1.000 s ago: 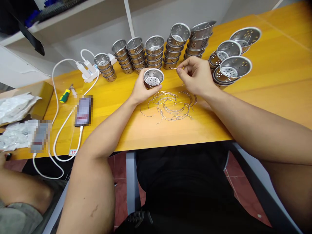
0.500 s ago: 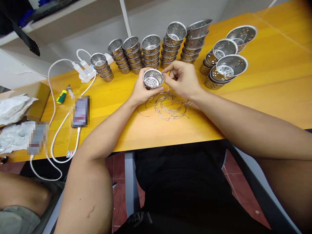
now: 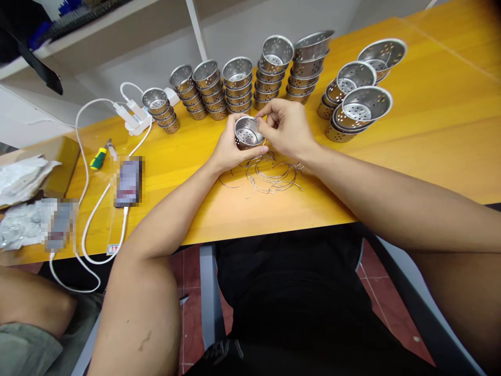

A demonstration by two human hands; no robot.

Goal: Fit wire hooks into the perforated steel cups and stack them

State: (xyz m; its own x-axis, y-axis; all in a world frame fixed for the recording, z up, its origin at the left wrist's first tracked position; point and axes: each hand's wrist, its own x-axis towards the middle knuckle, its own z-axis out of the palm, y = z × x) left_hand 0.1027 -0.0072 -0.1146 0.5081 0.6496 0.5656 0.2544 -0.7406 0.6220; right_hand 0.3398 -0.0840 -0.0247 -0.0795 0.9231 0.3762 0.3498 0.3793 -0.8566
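Note:
My left hand (image 3: 228,150) is wrapped round a small perforated metal cup (image 3: 247,134), its thumb along the near side. The cup is tilted with its mouth toward me, so the holes in its bottom and wall show. At the cup's right rim my right hand (image 3: 288,128) is closed in a pinch on a thin metal wire, mostly hidden by the fingers. Just below both hands, a loose pile of curved metal wires (image 3: 274,180) lies on the yellow table (image 3: 219,219).
Behind my hands stand several stacks of perforated cups (image 3: 238,86), with more tilted stacks (image 3: 358,115) at right. Toward the left are a power strip (image 3: 139,122), white cables, a green-yellow screwdriver (image 3: 98,158), two blurred phones (image 3: 128,183) and plastic bags (image 3: 23,180). Another person's leg (image 3: 35,303) is at lower left.
My right fingers have moved onto the cup's right rim, covering the wire end that showed there before. The cup and left hand have shifted slightly right and down in view.

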